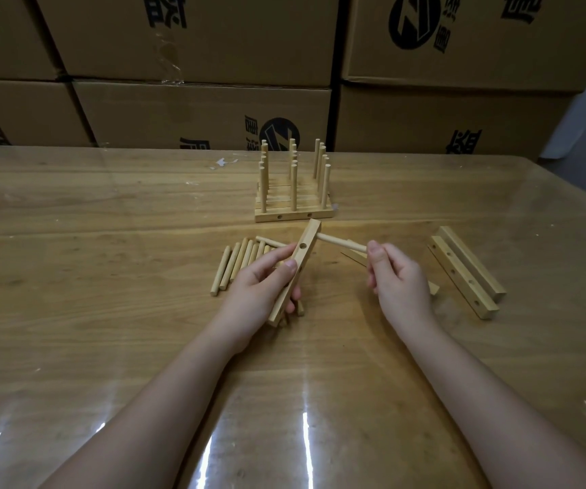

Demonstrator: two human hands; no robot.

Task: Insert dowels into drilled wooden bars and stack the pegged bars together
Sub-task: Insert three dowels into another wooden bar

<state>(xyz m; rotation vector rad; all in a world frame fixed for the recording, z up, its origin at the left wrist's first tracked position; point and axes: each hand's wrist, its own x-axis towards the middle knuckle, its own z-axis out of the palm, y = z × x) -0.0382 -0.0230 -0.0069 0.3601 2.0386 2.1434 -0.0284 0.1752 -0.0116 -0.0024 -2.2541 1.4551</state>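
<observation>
- A drilled bar [299,257] is held tilted off the table [108,277] in the left hand [259,287]. Its fingers [273,254] are curled round the bar's middle, with the thumb pressed on the drilled face. The bar seems to be angled so that an end hole is turned towards the other hand.
- A dowel [337,242] is pinched at its near end by the curled fingers [376,250] of the right hand [402,280]. Its far tip meets the bar close to the upper end; whether it is seated in a hole cannot be told.
- Loose dowels [238,266] are laid side by side just behind the left hand, probably for easy reach.
- Two spare bars [464,273] are lying together to the right, and a further one is partly hidden under the right hand.
- The finished stack [293,215] of pegged bars is set further back, apart from the work, in front of cardboard boxes [196,111].
</observation>
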